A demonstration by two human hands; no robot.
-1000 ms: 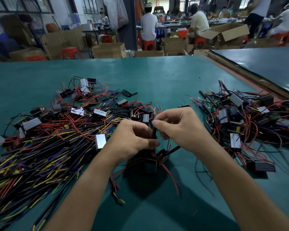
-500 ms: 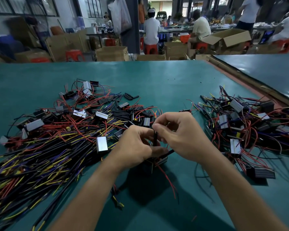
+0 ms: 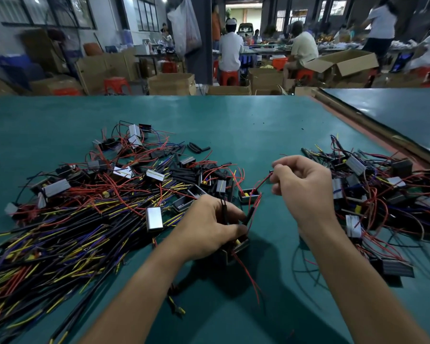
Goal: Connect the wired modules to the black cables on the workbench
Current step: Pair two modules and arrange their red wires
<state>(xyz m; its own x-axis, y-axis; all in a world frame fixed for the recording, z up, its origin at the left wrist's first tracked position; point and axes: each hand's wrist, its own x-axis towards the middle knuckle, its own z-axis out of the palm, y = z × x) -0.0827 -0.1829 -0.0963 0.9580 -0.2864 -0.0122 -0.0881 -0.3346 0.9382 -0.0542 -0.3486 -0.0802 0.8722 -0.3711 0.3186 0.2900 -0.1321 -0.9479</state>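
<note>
The red wire [image 3: 260,182] slants up and right from the black cable [image 3: 249,215], its free end pinched in the right grip [image 3: 305,187]. The left grip [image 3: 209,227] is clamped on the module [image 3: 239,245] and cable just above the tabletop [image 3: 233,125], cable end pointing up-right. Wire tip and cable end sit apart; the right grip, nearer, probably has to travel down-left along that axis.
</note>
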